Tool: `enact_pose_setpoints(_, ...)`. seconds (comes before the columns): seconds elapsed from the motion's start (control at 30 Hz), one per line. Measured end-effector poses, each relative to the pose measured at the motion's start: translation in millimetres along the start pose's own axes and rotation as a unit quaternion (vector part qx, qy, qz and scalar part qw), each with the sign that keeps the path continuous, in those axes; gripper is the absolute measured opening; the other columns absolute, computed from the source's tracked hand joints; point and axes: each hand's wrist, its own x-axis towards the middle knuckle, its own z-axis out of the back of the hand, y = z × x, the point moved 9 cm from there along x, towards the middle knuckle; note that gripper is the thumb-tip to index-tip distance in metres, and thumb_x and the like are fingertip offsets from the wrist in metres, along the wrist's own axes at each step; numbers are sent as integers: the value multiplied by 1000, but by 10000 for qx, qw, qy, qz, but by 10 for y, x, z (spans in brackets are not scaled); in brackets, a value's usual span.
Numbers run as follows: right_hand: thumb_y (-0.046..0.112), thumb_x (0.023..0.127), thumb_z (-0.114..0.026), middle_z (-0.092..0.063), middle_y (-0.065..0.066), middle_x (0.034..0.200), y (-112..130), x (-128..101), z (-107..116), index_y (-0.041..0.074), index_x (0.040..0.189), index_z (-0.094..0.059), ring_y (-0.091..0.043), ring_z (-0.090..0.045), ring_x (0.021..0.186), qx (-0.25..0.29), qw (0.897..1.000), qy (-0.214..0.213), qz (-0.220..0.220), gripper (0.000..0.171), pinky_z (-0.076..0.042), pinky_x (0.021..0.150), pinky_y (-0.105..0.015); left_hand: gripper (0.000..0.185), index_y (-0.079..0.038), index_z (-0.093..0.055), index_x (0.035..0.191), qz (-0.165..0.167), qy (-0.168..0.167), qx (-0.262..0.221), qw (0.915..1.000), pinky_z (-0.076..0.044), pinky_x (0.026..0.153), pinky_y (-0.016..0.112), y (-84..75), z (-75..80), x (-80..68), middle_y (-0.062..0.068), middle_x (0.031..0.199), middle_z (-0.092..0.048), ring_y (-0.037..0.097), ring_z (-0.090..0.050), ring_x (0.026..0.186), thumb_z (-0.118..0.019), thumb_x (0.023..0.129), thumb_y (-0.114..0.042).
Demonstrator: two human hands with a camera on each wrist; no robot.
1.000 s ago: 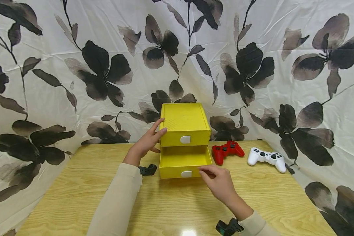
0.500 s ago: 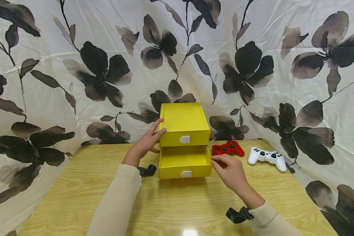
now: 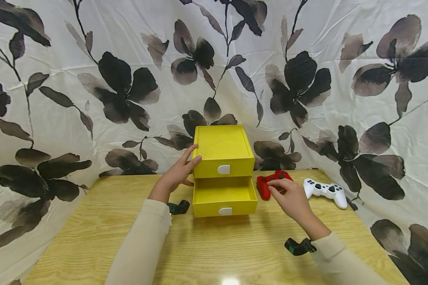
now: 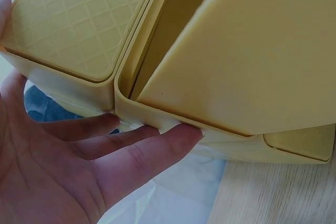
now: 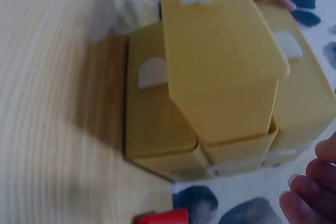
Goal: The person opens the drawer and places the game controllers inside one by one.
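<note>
The yellow drawer box (image 3: 223,152) stands at the back middle of the wooden counter (image 3: 92,237), against a flower-printed cloth (image 3: 92,79). To the left of the box, the left hand (image 3: 178,170) rests with straight fingers (image 4: 142,153) flat against the box's left wall, near the upper drawer; it curls round nothing. Just left of the box's foot, a small black object (image 3: 178,206) lies on the counter below that wrist. The upper drawer (image 3: 223,169) of the box sits closed, while the lower drawer (image 3: 224,196) is pulled out toward the person and shows a bare yellow floor. Just to the right of the box, near the open drawer's right corner, the red game controller (image 3: 267,183) lies on the counter. The right hand (image 3: 289,196) lies over the controller's right half, fingertips touching its top; whether the fingers actually grip it cannot be told. Further right of the box, past that hand, a white game controller (image 3: 326,190) lies near the counter's far right edge.
</note>
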Motion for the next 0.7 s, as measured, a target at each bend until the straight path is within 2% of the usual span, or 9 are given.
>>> enact_pose_setpoints(0.2, 13, 88, -69, -73, -5, 92, -186, 54, 7, 9, 101, -75, -18, -66, 74, -301, 9995, 73, -67, 15, -54, 66, -28, 67, -46, -8, 152, 27, -30, 20, 10000, -49, 89, 64, 14, 4, 16, 17, 161, -14, 50, -34, 138, -47, 98, -54)
enact_pose_setpoints(0.43, 10, 88, -68, -73, -13, 97, -440, 119, 42, 6, 102, -74, -28, -67, 82, -573, 9980, 123, -239, 16, -55, 72, -43, 67, -47, -9, 152, 12, -38, 15, 10000, -50, 88, 64, 27, 10, 29, 16, 162, -13, 50, -32, 139, -47, 97, -54)
enact_pose_setpoints(0.6, 13, 89, -66, -72, -15, 99, -629, 168, 76, 5, 105, -73, -32, -66, 87, -881, 9951, 178, -414, 19, -51, 72, -45, 67, -47, -9, 152, 34, -42, 16, 10000, -49, 88, 64, 32, 8, 29, 16, 162, -13, 50, -32, 139, -47, 98, -53)
enact_pose_setpoints(0.7, 14, 90, -65, -72, -17, 103, -724, 195, 107, 4, 107, -72, -36, -65, 94, -961, 9936, 257, -537, 21, -50, 78, -50, 67, -46, -8, 152, 43, -71, 60, 9999, -50, 88, 64, 28, 10, 24, 17, 161, -14, 50, -33, 138, -46, 98, -53)
